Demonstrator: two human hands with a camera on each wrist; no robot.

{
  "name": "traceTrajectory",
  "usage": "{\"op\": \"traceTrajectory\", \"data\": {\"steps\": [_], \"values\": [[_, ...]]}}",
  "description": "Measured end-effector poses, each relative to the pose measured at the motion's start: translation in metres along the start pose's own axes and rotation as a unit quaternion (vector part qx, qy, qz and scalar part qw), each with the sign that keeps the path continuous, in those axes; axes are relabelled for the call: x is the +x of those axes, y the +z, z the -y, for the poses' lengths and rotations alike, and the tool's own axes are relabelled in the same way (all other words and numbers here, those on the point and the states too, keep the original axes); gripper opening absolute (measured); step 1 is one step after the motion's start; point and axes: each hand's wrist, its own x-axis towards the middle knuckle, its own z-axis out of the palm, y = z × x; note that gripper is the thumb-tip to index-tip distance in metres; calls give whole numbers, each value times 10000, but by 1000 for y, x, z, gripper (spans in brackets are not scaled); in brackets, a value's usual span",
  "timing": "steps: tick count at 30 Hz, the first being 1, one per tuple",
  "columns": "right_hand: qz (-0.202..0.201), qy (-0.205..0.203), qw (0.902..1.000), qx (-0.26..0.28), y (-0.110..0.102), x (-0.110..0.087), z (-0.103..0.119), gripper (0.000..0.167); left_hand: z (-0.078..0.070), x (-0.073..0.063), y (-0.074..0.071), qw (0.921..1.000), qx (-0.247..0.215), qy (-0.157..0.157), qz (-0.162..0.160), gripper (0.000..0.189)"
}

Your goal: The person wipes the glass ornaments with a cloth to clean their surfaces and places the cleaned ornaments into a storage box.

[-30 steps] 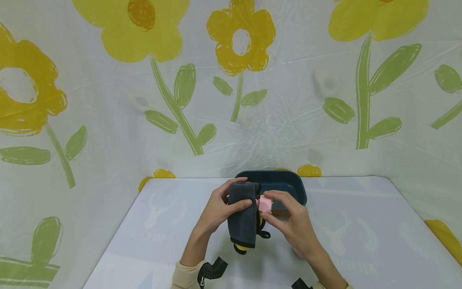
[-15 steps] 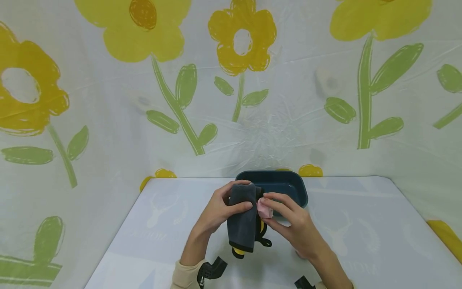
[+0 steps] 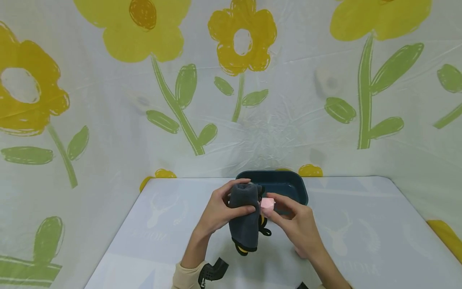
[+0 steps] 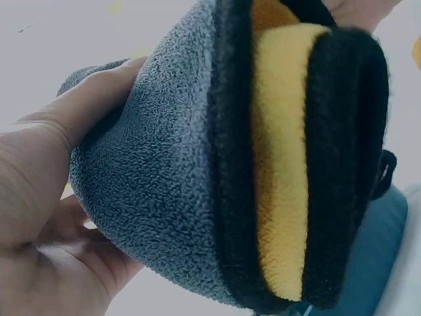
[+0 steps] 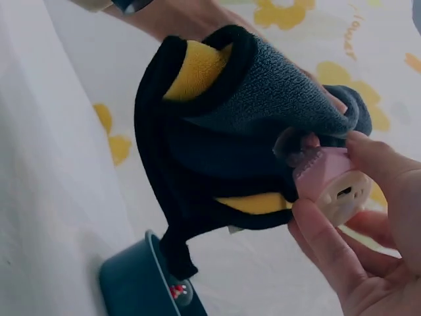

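Note:
My left hand grips a folded dark grey towel with black edging and a yellow inner side, thumb across its front. In the left wrist view the grey towel shows its yellow and black folds toward the camera. My right hand pinches a small pink ornament between thumb and fingers, right beside the towel. The right wrist view shows the ornament with a round cream base facing out and a clear dome against the towel, a pink bit inside. A black loop hangs from the towel.
A dark teal basin stands at the back of the white table, behind the hands. Inside it, a small clear dome with something red shows in the right wrist view. A flower-print curtain hangs behind the table.
The pink ornament has been turned in my right fingers, dipping a little and coming back up. My left hand keeps its hold on the towel, whose lower end has swung slightly right.

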Motion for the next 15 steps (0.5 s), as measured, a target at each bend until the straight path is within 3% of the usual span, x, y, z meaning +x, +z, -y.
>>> {"op": "traceTrajectory", "data": {"steps": [5, 8, 12, 15], "values": [[7, 533, 9984, -198, 0, 1, 0, 38, 0, 0, 2, 9997, 137, 192, 29, 65], [25, 655, 9976, -239, -1, 2, 1, 38, 0, 0, 2, 9996, 156, 249, 22, 66], [74, 543, 9983, -200, -1, 2, 0, 39, 0, 1, 2, 9995, 157, 259, -18, 65], [127, 165, 9996, -181, -2, 3, -2, 41, 0, 1, 2, 9997, 130, 206, -64, 63]]}}
